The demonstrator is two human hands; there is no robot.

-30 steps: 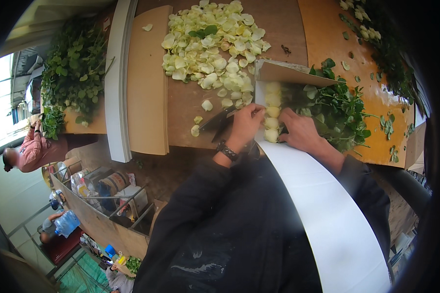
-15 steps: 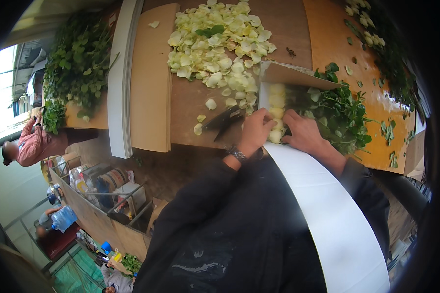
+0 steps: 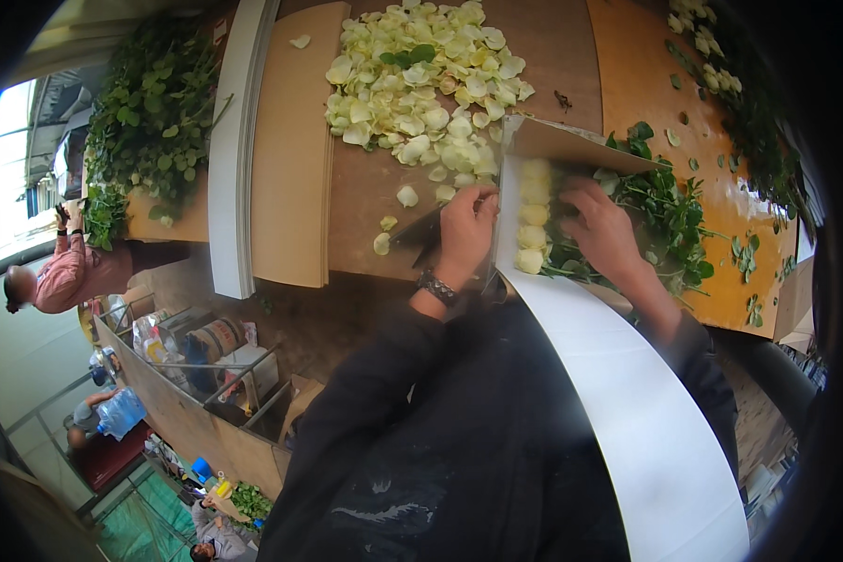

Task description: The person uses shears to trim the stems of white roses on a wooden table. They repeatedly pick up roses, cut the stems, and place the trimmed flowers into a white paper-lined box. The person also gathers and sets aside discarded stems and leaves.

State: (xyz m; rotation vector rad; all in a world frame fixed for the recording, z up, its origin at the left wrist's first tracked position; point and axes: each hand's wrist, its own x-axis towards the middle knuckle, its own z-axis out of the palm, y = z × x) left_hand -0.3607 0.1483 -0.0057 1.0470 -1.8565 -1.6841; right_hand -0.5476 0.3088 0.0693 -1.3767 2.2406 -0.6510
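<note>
Leftmost, well away from either grip, a heap of leafy greens lies on the wooden surface, and a person in pink stands beyond its edge. Up from the left hand spreads a pile of pale petals, with a few loose petals just beside the fingers. The left hand's grip is curled around a dark tool that pokes out to its left, and the knuckles rest against the edge of the white sheet. Just right of that grip, a row of cream roses lies on the sheet under a brown paper flap. The right hand presses flat, fingers spread, on the rose stems, whose green leaves fan out to its right across the orange board.
</note>
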